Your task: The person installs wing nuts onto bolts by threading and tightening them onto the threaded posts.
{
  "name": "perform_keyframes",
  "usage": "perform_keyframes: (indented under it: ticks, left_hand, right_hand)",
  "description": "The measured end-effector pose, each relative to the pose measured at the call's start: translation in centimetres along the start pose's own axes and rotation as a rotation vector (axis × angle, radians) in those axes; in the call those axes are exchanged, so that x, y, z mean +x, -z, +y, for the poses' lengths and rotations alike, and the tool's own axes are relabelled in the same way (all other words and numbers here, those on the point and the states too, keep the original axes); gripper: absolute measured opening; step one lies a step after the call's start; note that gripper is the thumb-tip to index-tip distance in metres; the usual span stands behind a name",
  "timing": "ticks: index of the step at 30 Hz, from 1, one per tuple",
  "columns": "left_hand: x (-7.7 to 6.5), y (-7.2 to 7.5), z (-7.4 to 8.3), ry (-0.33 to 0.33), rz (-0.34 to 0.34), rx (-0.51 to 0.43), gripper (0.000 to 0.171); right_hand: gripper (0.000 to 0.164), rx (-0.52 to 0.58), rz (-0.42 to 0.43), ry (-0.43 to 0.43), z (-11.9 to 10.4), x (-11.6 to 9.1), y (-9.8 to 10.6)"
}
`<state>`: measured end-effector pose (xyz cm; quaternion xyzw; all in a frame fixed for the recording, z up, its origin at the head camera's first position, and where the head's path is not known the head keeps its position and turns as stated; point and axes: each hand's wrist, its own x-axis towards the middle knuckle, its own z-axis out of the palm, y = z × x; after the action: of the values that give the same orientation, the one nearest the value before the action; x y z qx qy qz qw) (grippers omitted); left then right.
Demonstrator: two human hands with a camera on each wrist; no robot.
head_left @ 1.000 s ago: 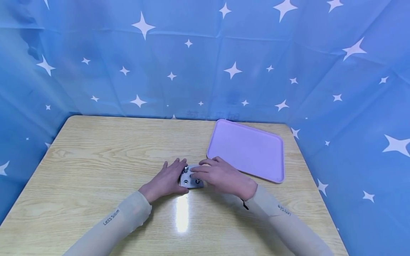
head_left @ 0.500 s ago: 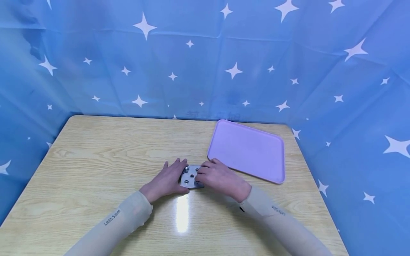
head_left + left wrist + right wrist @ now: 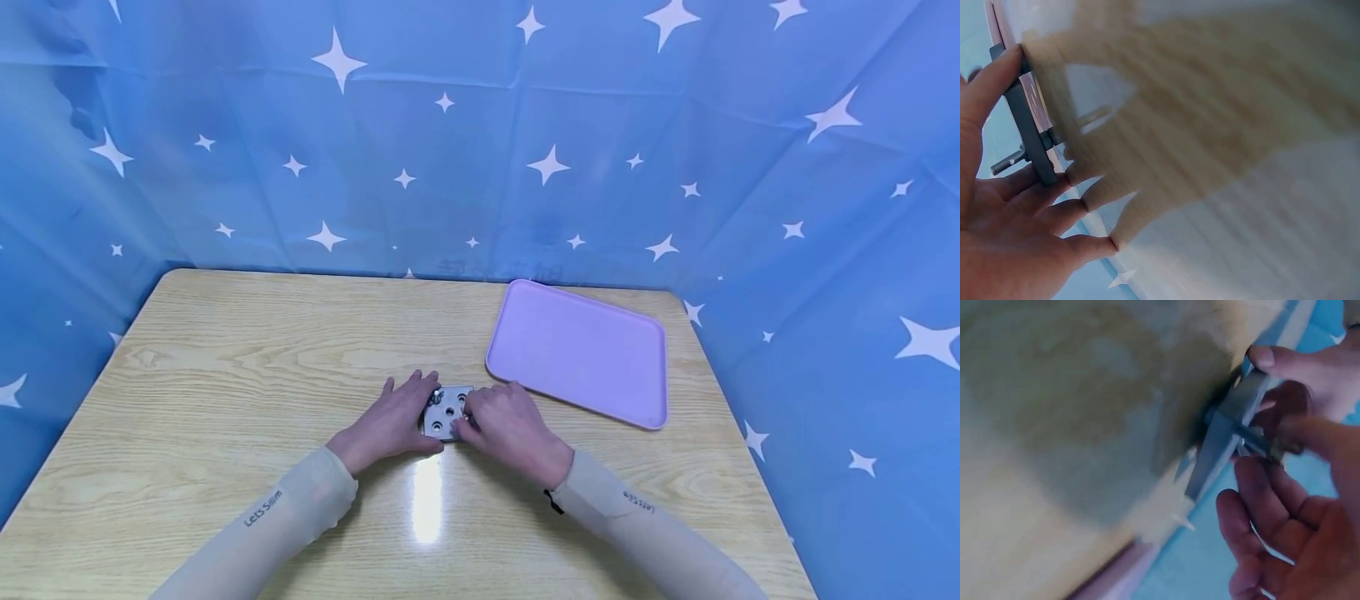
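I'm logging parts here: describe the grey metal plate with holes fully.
The grey, metal-looking plate is roughly rectangular, with three open holes visible. A threaded metal bolt stands through it near its far left corner; a second metal bolt rises on the right. It lies flat over the pale wood-grain table. The left hand grips its edges; the right hand curls about the second bolt.

The plate (image 3: 442, 418) looks smooth metal, the tray (image 3: 577, 354) matt plastic, the tabletop (image 3: 262, 358) glossy wood, the backdrop (image 3: 480, 125) creased cloth.
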<state>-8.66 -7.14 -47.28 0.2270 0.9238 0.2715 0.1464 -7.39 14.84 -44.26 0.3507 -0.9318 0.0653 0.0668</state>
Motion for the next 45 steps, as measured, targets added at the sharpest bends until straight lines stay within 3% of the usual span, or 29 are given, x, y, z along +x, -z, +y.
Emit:
perform_keyframes:
  ticks: [3,6,9,12,15,19,24,27,33,36,41,45]
  left_hand:
    - [0.0,0.1,0.0,-0.003,-0.002,-0.009,0.103]
    - [0.0,0.1,0.0,-0.001,-0.005,-0.017,0.101]
    - [0.0,0.1,0.0,0.005,-0.01,-0.018,0.1]
    - [0.1,0.2,0.0,0.015,-0.017,-0.017,0.101]
    - [0.2,0.2,0.1,0.023,-0.022,-0.02,0.101]
    - [0.1,0.2,0.2,0.024,-0.02,-0.02,0.101]
    - [0.1,0.2,0.2,0.009,-0.005,-0.007,0.102]
    - [0.1,0.2,0.2,0.004,0.002,-0.006,0.101]
    - [0.1,0.1,0.2,-0.002,0.003,-0.01,0.101]
    - [0.0,0.1,0.1,-0.004,-0.002,-0.01,0.101]
    - [0.1,0.2,0.2,-0.001,-0.005,-0.019,0.099]
    - [0.1,0.2,0.2,0.009,-0.011,-0.015,0.098]
  right_hand:
    - [0.041,-0.009,-0.08,0.083,0.6,0.1,1.3]
    - [0.046,-0.024,-0.146,0.244,1.3,0.3,2.6]
    - [0.039,-0.083,-0.152,0.392,1.7,0.4,3.0]
    - [0.026,-0.153,-0.11,0.446,1.9,0.5,2.7]
    - [0.016,-0.187,-0.065,0.414,1.7,0.4,2.0]
    - [0.006,-0.137,-0.005,0.294,1.2,0.3,1.0]
    - [0.017,-0.002,0.082,0.098,0.1,0.2,0.0]
    - [0.025,0.01,0.116,0.01,-0.5,0.1,-0.4]
    - [0.032,-0.065,0.094,-0.039,-0.9,-0.1,-0.3]
    - [0.03,-0.073,0.034,0.066,-0.3,-0.1,0.6]
    - [0.036,-0.1,-0.114,0.358,1.2,0.1,2.3]
    - [0.032,-0.169,-0.13,0.44,1.9,0.2,2.6]
